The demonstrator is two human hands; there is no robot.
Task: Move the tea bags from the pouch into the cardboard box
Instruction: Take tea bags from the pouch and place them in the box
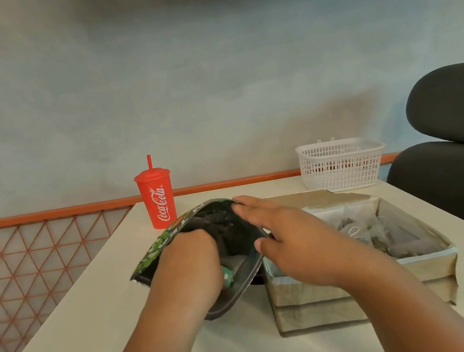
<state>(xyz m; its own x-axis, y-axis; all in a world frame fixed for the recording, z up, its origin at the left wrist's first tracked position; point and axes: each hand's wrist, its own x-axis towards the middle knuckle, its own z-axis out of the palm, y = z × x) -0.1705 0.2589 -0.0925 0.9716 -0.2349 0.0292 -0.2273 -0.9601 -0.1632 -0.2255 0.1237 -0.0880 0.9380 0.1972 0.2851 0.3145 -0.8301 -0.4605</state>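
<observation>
Pouch [157, 251] mouth, left hand [187, 266] gripping, right hand [293, 242] touching, beside box [352, 288] edge.

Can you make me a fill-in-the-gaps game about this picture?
1. The cup is coloured ____.
2. The left hand reaches into the ____.
3. The tea bags lie in the cardboard ____.
4. The white ____ stands at the table's far edge.

Missing words: red; pouch; box; basket.
</observation>
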